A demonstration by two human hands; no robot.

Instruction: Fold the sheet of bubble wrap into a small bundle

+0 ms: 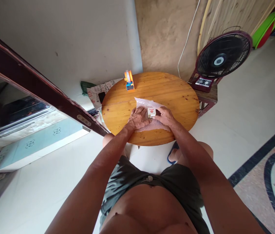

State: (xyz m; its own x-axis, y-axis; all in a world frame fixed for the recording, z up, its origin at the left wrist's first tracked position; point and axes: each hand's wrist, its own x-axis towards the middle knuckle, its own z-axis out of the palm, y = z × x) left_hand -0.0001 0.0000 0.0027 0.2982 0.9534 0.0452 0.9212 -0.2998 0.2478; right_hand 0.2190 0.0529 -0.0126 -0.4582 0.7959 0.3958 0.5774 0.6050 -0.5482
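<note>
A small pale box [151,112] with red print lies on a sheet of bubble wrap [145,103], which is spread on a round wooden table [118,120]. My left hand [139,118] rests flat on the left part of the wrap, fingers stretched out, close beside the box. My right hand [164,115] grips the box from its right side, thumb near the lower edge and fingers at the upper right. Part of the wrap is hidden under both hands.
An orange and blue tape dispenser [129,80] stands at the table's far left. Right of the table, an electric fan [221,60] sits on a wooden stool [209,96]. A dark door frame [54,87] runs along the left. A white cord [188,35] hangs down the wall.
</note>
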